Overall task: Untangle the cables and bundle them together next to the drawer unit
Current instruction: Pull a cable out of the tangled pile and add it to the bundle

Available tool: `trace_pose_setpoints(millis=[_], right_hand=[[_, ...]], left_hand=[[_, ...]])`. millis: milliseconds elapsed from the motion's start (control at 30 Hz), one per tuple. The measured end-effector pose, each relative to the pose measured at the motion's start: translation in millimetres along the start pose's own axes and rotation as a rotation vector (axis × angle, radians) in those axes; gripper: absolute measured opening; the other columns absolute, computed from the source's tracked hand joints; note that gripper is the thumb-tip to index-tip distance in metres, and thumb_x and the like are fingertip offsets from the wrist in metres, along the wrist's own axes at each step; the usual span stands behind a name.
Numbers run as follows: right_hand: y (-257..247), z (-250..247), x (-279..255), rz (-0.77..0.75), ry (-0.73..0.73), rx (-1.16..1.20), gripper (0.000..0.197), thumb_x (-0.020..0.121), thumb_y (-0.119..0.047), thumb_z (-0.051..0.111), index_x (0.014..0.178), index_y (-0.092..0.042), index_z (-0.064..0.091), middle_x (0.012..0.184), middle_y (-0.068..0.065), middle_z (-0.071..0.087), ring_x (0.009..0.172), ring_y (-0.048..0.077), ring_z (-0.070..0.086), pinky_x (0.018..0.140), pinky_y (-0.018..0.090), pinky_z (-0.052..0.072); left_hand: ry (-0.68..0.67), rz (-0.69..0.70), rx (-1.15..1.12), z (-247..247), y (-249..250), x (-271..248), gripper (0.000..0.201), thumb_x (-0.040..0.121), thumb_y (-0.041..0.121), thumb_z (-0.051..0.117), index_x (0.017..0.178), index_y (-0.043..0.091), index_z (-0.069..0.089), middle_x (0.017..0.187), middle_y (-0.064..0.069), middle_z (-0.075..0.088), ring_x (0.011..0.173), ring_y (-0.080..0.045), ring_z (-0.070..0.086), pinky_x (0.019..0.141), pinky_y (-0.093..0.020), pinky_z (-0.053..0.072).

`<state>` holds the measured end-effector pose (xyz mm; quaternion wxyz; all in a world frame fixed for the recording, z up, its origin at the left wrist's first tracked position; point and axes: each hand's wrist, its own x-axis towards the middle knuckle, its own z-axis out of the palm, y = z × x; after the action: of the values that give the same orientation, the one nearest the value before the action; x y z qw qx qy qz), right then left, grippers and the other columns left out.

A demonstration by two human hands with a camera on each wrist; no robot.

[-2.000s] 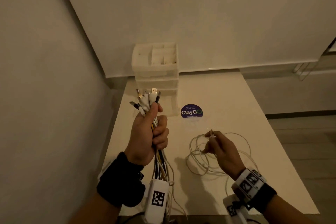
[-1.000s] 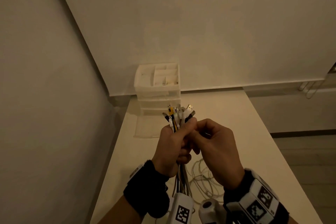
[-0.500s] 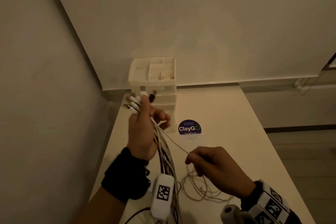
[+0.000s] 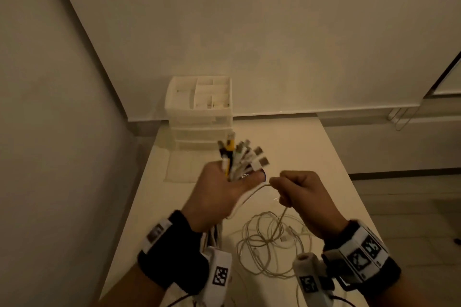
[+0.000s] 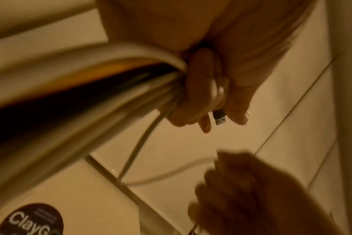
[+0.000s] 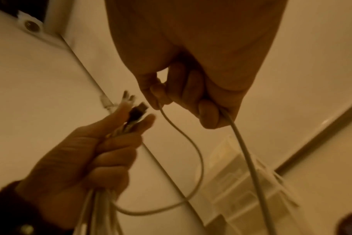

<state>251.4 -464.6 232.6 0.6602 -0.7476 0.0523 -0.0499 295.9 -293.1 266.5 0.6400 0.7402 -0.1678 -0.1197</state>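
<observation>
My left hand point(image 4: 219, 189) grips a bundle of cables point(image 4: 239, 157) upright above the table, white, black and yellow plugs fanning out past the fingers. In the left wrist view the same bundle point(image 5: 90, 89) runs through the fist. My right hand point(image 4: 301, 192) is raised just right of it, holding a thin white cable point(image 6: 193, 152) that loops over to the left hand and hangs down to a loose white coil point(image 4: 272, 244) on the table. The white drawer unit point(image 4: 199, 112) stands at the table's far left, behind both hands.
The white table point(image 4: 336, 182) sits in a room corner, with a wall close on the left and another behind. A dark round ClayGo sticker point(image 5: 30, 221) lies on the tabletop below the left hand. The table's right edge drops to the floor.
My left hand swung the bundle to the right, toward the middle. My right hand rose from low over the coil to level with the left, drawing the white cable up.
</observation>
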Motion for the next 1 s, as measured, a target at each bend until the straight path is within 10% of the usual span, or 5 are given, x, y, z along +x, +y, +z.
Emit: trace_pose_setpoints(millis=[167, 467, 700, 833, 1000], right_hand=[[-8.1, 3.7, 2.0, 0.017, -0.109, 0.196, 0.04, 0.089, -0.012, 0.054, 0.067, 0.019, 0.042, 0.058, 0.013, 0.029, 0.05, 0.017, 0.023, 0.051, 0.029, 0.026], [23.8, -17.4, -15.4, 0.111, -0.186, 0.151, 0.038, 0.094, -0.032, 0.056, 0.072, -0.001, 0.063, 0.057, 0.006, 0.033, 0.051, 0.015, 0.029, 0.052, 0.028, 0.028], [51.6, -28.7, -24.6, 0.2, -0.106, 0.053, 0.037, 0.096, -0.026, 0.057, 0.067, -0.003, 0.062, 0.055, 0.001, 0.03, 0.054, 0.018, 0.026, 0.054, 0.031, 0.027], [35.8, -21.3, -18.0, 0.169, -0.093, 0.036, 0.038, 0.094, -0.024, 0.059, 0.06, -0.008, 0.058, 0.054, 0.004, 0.03, 0.05, 0.017, 0.027, 0.053, 0.033, 0.026], [3.3, -10.7, -8.2, 0.056, -0.185, 0.14, 0.031, 0.085, -0.023, 0.057, 0.06, -0.005, 0.058, 0.057, 0.015, 0.026, 0.049, 0.019, 0.025, 0.051, 0.032, 0.025]], left_hand=[[-0.085, 0.089, 0.062, 18.9, -4.8, 1.8, 0.017, 0.091, 0.017, 0.063, 0.076, 0.026, 0.06, 0.043, 0.02, 0.053, 0.04, 0.006, 0.049, 0.045, -0.007, 0.034], [0.342, -0.061, -0.284, -44.1, -18.4, 28.7, 0.043, 0.095, 0.018, 0.056, 0.052, 0.02, 0.057, 0.039, 0.01, 0.032, 0.027, -0.005, 0.025, 0.037, -0.012, 0.024], [0.573, 0.02, -0.239, -76.9, -29.1, 28.5, 0.026, 0.082, 0.025, 0.071, 0.073, 0.008, 0.055, 0.039, 0.008, 0.031, 0.028, -0.008, 0.021, 0.04, -0.015, 0.024], [0.476, 0.11, -0.093, -47.0, -23.9, 17.3, 0.015, 0.082, 0.018, 0.073, 0.095, 0.009, 0.072, 0.043, 0.007, 0.046, 0.032, -0.003, 0.043, 0.036, -0.019, 0.034], [0.058, 0.18, 0.086, 1.9, -10.8, 0.2, 0.014, 0.082, 0.01, 0.073, 0.091, 0.02, 0.073, 0.078, 0.019, 0.073, 0.078, 0.003, 0.068, 0.068, -0.009, 0.046]])
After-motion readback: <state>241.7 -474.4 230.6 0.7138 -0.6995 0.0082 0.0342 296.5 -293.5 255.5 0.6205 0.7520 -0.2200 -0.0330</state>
